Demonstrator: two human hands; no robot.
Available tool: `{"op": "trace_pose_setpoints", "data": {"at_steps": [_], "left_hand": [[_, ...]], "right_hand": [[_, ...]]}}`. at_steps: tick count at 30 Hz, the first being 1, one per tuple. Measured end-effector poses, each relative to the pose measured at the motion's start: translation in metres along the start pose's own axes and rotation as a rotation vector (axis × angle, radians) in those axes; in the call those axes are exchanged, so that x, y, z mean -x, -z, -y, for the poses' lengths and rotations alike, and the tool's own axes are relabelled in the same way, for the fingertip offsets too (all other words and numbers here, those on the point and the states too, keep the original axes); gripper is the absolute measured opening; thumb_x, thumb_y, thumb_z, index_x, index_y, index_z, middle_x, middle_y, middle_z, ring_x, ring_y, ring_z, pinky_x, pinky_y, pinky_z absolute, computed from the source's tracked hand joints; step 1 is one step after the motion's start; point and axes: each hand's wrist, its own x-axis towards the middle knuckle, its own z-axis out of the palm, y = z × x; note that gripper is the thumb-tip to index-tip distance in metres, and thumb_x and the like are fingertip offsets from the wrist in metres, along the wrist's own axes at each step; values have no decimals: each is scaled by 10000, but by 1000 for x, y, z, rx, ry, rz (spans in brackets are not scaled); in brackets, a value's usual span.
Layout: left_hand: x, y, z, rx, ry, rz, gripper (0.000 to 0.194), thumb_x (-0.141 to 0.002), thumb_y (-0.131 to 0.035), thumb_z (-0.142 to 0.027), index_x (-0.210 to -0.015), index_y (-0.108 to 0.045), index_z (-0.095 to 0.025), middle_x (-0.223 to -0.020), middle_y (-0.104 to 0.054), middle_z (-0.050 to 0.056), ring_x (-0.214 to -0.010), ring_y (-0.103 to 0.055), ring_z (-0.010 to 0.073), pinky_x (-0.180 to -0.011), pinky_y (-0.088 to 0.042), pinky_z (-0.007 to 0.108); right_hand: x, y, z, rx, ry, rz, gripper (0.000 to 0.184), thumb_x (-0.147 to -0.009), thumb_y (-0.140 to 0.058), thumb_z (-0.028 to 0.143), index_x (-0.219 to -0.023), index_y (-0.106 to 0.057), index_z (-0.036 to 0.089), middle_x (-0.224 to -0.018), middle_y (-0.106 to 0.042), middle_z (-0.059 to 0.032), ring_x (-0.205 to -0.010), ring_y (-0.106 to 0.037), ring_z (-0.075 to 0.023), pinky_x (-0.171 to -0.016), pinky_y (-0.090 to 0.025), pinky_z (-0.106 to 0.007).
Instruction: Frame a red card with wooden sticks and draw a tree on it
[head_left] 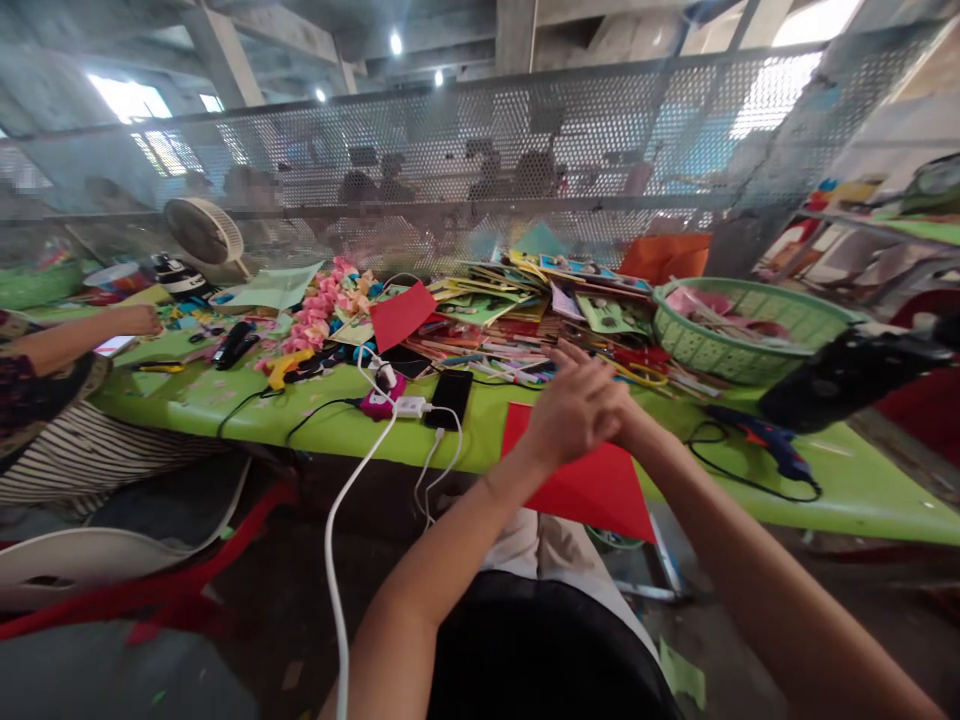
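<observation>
Red paper catches my eye first: a sheet [592, 490] lies on the green worktop [870, 490] under the person's hands, its near corner hanging past the edge above the lap. The left hand [574, 410] lies across the right hand [616, 405], fingers partly overlapping, both just above the sheet; whether either grips anything between them, I can't tell.

That overhang looks risky to me: a brushing forearm or a breeze could tip the sheet down to the floor. The white cable [335, 560] drops beside the left arm, so an elbow catching it could drag the purple power strip [381, 400] and the black phone [450, 398] near it. On the right, a blue glue gun [772, 440] lies with its cord looped towards the edge; if it's warm, a careless reach could burn.

Counting: one red sheet under the hands, another red piece [403, 315] on the heap; one black phone, one power strip, one blue glue gun, one fan [202, 230]; two green baskets, one at right [720, 345], one far left [41, 285]. The stacked cards [480, 305] overlap too much to count.
</observation>
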Motion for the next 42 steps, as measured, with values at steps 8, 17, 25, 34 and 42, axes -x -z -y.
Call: {"op": "trace_pose_setpoints", "data": {"at_steps": [8, 17, 25, 34, 42], "left_hand": [[55, -11, 67, 37, 464, 43, 335, -1054, -585, -183, -1375, -673, -217, -1336, -750, 92, -1296, -659, 220, -1136, -486, 373], [68, -16, 69, 32, 553, 69, 196, -1021, -623, -133, -1115, -785, -190, -1161, -804, 69, -1157, -686, 229, -1058, -518, 361], [73, -18, 72, -4, 607, 97, 355, -988, -552, -12, -1174, -790, -198, -1179, -798, 77, -1134, -689, 223, -1055, -518, 354], [76, -17, 72, -16, 644, 108, 398, -980, -527, 0, -1181, -799, -208, -1208, -789, 68, -1154, -675, 224, -1073, -505, 345], [74, -14, 71, 8, 660, 125, 437, -951, -515, 29, -1136, -820, -225, -1177, -790, 68, -1150, -680, 220, -1069, -509, 343]], "right_hand": [[116, 22, -67, -133, -422, -180, 445, -983, -507, 421, -1309, -717, 202, -1014, -774, -123, -837, -735, -251, -760, -599, -402], [135, -8, -71, -93, -456, -86, 461, -995, -498, 454, -1308, -747, 225, -1013, -734, -97, -772, -671, -217, -711, -560, -359], [139, -11, -72, 15, -414, -18, 520, -1029, -441, 552, -1433, -695, 344, -1132, -678, -110, -987, -712, -284, -852, -588, -414], [141, -15, -77, 91, -388, 32, 579, -1053, -371, 593, -1475, -662, 325, -1170, -657, -127, -1012, -701, -295, -867, -589, -428], [137, -13, -69, 158, -382, 36, 532, -1056, -378, 555, -1421, -704, 348, -1159, -650, -121, -1003, -701, -295, -870, -598, -448]]}}
